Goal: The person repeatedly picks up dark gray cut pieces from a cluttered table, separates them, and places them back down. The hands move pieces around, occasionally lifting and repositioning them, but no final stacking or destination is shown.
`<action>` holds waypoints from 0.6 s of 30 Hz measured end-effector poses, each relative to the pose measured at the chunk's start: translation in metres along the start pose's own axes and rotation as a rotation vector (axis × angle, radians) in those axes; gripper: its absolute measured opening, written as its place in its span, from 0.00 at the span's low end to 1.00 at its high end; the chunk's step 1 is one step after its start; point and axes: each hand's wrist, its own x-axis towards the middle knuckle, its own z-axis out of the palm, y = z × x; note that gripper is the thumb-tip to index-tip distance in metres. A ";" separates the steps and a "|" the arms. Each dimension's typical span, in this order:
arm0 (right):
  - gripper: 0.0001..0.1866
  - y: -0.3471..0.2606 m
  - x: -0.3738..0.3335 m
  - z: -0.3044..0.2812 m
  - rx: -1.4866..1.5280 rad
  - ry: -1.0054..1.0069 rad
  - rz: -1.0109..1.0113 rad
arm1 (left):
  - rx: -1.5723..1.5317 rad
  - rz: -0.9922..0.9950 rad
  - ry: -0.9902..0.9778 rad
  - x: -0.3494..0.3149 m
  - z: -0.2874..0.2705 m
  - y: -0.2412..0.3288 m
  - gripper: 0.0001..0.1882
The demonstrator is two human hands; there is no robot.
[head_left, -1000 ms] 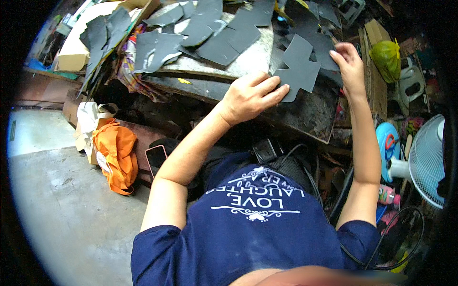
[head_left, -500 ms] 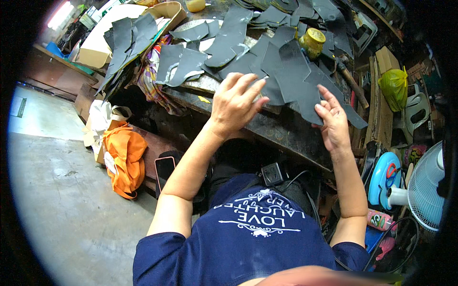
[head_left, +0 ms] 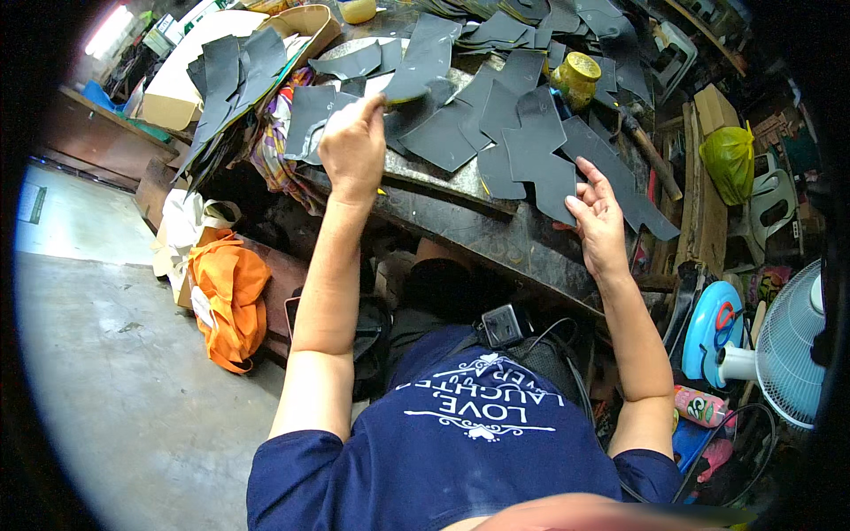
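Many flat, dark grey cut sheet pieces, their material unclear, lie overlapping on the worktable [head_left: 531, 257]. My left hand [head_left: 352, 150] is closed in a pinch at the near end of a long grey piece [head_left: 427, 57], which looks lifted and bent there. My right hand [head_left: 598, 221] grips the near right edge of another grey piece [head_left: 536, 133], thumb on top and some fingers hidden at its edge. Just beyond that piece stands a yellow-stained jar [head_left: 577, 78]. To its right lies a hammer [head_left: 653, 155] with a wooden handle.
A stack of grey pieces [head_left: 235, 84] hangs over the table's left end beside a patterned cloth [head_left: 282, 146]. An orange bag [head_left: 228, 296] sits lower left. On the right are a white fan [head_left: 792, 345], a blue round object [head_left: 713, 332] and a yellow-green plastic bag [head_left: 730, 164].
My left hand has moved left and away from me, its spread fingers closing onto the long grey piece. My right hand has shifted slightly left with its piece.
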 end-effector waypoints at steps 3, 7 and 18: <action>0.32 0.001 0.000 0.002 -0.020 0.002 -0.017 | -0.107 0.000 0.052 0.017 -0.003 -0.007 0.08; 0.31 0.003 0.000 0.003 -0.032 0.013 -0.026 | -0.087 0.134 0.083 0.030 0.000 -0.015 0.09; 0.30 0.005 0.000 0.002 -0.048 -0.017 -0.050 | 0.235 0.068 -0.175 0.019 0.038 -0.017 0.12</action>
